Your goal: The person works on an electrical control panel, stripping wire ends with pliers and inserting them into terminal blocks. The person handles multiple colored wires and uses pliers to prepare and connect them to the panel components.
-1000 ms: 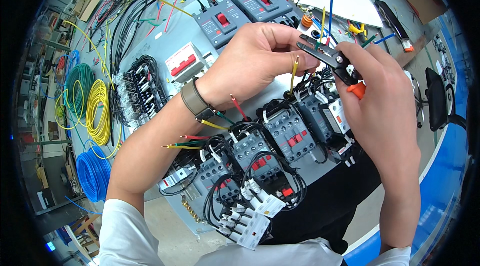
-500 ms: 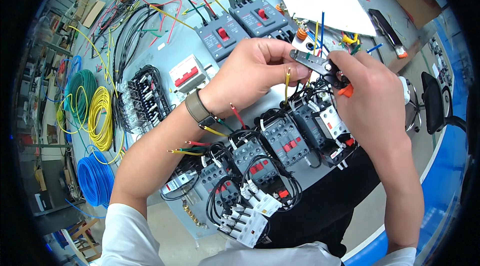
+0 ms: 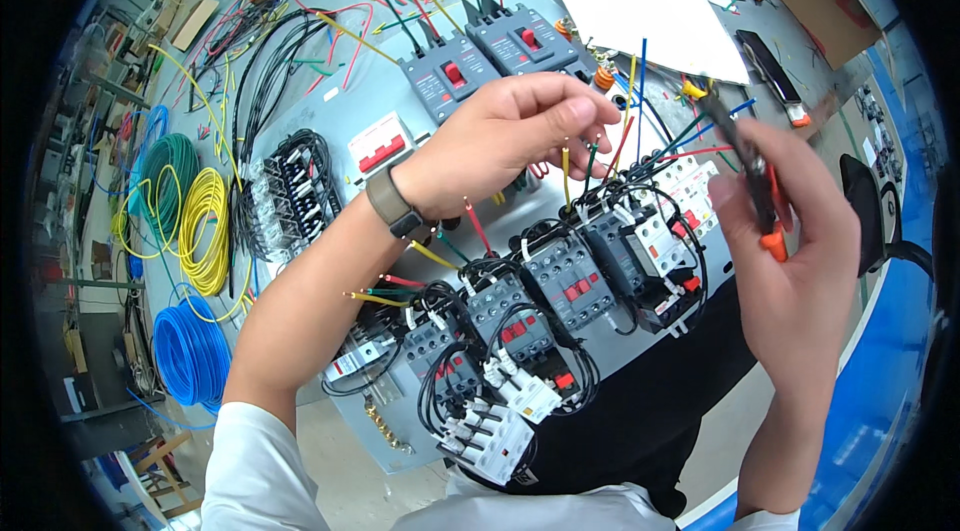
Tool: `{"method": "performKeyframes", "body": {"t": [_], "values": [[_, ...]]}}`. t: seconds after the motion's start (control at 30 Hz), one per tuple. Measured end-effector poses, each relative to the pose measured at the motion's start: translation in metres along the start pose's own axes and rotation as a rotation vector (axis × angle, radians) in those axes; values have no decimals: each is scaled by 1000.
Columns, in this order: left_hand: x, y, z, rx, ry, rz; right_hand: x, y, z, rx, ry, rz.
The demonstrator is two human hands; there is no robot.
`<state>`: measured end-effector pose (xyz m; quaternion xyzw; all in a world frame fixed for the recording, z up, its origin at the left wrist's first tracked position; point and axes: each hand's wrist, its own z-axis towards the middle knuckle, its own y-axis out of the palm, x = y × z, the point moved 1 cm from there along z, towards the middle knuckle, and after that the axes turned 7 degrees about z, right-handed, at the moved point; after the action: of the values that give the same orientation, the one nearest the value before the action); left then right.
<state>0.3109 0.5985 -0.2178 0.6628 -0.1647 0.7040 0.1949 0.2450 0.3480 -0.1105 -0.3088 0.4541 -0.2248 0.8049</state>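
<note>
1. The left hand (image 3: 500,136) is up over the gray panel (image 3: 330,121). Its fingers are curled in, and the thumb sits on top.
2. A short yellow wire (image 3: 566,176) hangs down from under those fingers. I cannot tell if the fingers pinch it or just touch it.
3. The wire points down at the row of gray switch blocks (image 3: 565,281). Its lower end is just above one block.
4. The right hand (image 3: 790,251) is closed around a tool (image 3: 745,161). The tool has an orange handle and a dark tip.
5. The tip of the tool points up and to the left, near the left hand but not touching it.
6. The switch blocks sit in a slanted line across the panel, with black wires looped around them.
7. Two big dark breakers (image 3: 485,56) with red switches sit at the top of the panel.
8. A white switch (image 3: 380,143) with a red part sits just left of the left wrist.
9. There is a watch (image 3: 393,206) on the left wrist.
10. Rolls of wire lie on the left side: a green roll (image 3: 165,166), a yellow roll (image 3: 200,226) and a blue roll (image 3: 190,351).
11. A white sheet (image 3: 650,21) lies at the top right, behind the hands.
</note>
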Motion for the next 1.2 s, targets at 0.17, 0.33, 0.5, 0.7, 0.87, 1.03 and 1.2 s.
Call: {"method": "performKeyframes", "body": {"t": [0.17, 0.33, 0.5, 0.7, 0.87, 1.03, 1.2], "values": [[8, 4, 13, -77, -92, 38, 23, 11, -8, -60, 58, -176], [8, 8, 22, -117, -93, -1, 28, 23, 1, -78, 19, -317], [1, 13, 16, -66, -67, -19, 25, 32, 9, -136, -15, -393], [-3, 14, 15, -34, -59, -5, 27, 37, 9, -113, -39, -411], [-1, 16, 15, -25, -81, -41, 29, 36, 9, -121, -26, -406], [2, 16, 14, -25, -88, -41, 30, 36, 10, -131, -27, -409], [1, 17, 15, -12, -77, -42, 31, 36, 11, -133, -37, -427]]}}
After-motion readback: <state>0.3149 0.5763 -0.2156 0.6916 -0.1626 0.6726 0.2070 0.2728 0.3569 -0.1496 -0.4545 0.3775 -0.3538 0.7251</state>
